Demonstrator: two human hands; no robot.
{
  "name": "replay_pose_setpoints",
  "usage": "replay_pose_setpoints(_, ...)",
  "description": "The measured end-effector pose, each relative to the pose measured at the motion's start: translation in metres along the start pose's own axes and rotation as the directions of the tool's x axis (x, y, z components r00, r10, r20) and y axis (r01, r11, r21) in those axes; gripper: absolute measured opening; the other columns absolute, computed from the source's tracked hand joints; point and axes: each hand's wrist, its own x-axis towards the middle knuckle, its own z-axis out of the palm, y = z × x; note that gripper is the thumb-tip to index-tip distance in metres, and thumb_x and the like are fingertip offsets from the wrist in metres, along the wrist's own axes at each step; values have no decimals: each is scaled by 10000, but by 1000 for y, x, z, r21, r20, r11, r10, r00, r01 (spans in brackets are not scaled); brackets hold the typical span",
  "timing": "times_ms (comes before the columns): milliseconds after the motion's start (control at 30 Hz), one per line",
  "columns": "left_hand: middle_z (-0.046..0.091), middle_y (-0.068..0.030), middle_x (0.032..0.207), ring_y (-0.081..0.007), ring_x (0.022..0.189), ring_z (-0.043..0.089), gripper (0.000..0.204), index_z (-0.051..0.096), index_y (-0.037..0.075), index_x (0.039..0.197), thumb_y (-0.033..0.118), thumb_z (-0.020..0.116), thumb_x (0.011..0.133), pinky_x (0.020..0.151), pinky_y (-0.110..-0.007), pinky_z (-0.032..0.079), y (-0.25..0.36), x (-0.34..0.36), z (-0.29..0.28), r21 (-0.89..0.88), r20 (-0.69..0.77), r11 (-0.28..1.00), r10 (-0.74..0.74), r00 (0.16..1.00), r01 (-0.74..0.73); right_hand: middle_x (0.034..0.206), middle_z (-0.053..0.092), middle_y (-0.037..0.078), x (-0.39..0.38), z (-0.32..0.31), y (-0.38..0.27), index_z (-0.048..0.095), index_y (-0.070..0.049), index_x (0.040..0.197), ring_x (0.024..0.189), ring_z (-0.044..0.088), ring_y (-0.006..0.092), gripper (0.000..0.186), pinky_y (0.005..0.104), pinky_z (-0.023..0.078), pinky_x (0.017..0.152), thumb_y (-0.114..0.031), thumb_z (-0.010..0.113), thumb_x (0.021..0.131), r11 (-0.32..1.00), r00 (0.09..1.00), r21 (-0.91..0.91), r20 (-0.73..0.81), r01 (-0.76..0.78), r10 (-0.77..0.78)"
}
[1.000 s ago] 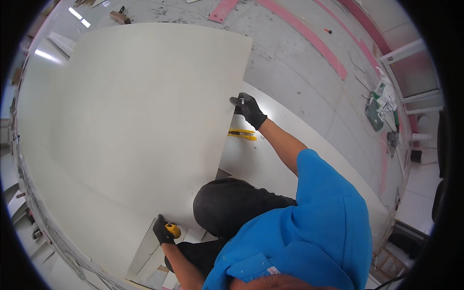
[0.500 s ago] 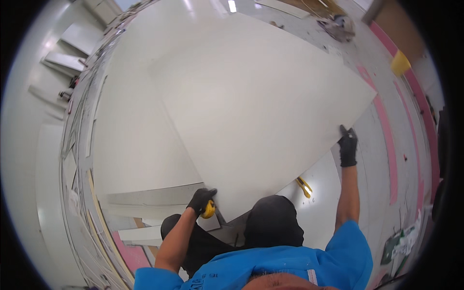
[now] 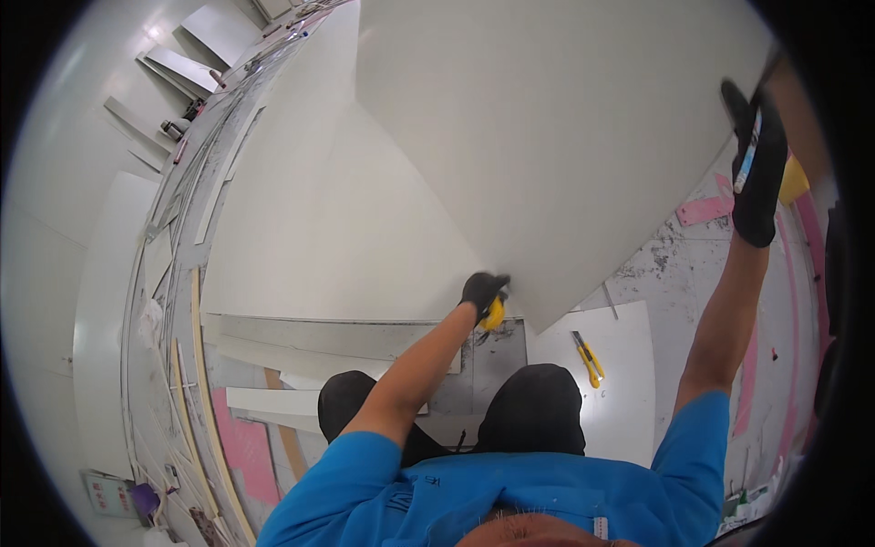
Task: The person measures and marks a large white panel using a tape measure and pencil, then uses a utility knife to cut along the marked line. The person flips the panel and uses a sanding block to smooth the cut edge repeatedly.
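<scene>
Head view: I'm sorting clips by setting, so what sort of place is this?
Probably an indoor construction or fit-out site: a large white board held in gloved hands, offcut panels lying around, and a bare, stained floor with a yellow utility knife.

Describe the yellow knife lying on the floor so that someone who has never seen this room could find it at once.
Start at the big white board that the gloved left hand and right hand hold up. Below its lower corner, a smaller white sheet lies on the grey floor, right of the person's dark knee. The utility knife rests on that sheet, the only slim yellow and black thing there.
</scene>
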Motion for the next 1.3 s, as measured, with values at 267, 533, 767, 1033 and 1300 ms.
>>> replay_pose_setpoints(267, 677, -171, 1000, -225, 742, 670, 589, 356, 27, 1457, 298, 541, 968, 619, -345, 568, 159, -46, -130, -646, -167, 597, 497, 851, -476, 1155, 689, 95, -25, 202, -190, 566, -27, 1276, 977, 690, 192, 447, 297, 551, 836, -237, 675, 896, 866, 877, -149, 123, 478, -464)
replay_pose_setpoints(533, 665, -190, 1006, -220, 737, 635, 546, 414, 19, 1394, 408, 435, 1012, 666, -371, 554, 92, -234, -371, -524, -708, 349, 329, 625, -777, 981, 596, 72, -140, 291, -274, 591, -126, 998, 856, 595, 199, 163, 288, 507, 696, -236, 586, 877, 663, 636, -49, 342, 747, -692)
replay_pose_setpoints(767, 661, -178, 984, -225, 740, 635, 556, 437, 6, 1361, 434, 441, 1006, 669, -375, 555, -126, -276, -424, -553, -799, 628, -212, 563, -548, 585, 398, -17, -222, 372, -325, 474, -150, 807, 530, 494, 154, 130, 304, 387, 439, -188, 597, 799, 556, 501, 428, 245, 712, -830)
replay_pose_setpoints(1033, 657, -164, 960, -231, 745, 635, 573, 463, -10, 1323, 464, 449, 1001, 672, -380, 555, -304, -308, -431, -708, -683, 635, -506, 526, -308, 797, 549, 61, -331, 416, -330, 511, -88, 931, 725, 626, 228, 114, 327, 500, 498, -152, 566, 855, 536, 56, 707, 580, 461, -813)
replay_pose_setpoints(1300, 653, -150, 935, -238, 749, 635, 595, 489, -25, 1285, 494, 456, 995, 675, -385, 556, -434, -378, -324, -931, -350, 343, -742, 572, -125, 792, 608, 93, -378, 456, -291, 547, -109, 896, 737, 652, 290, 128, 418, 532, 594, -171, 620, 811, 661, 112, 725, 653, 193, -749)
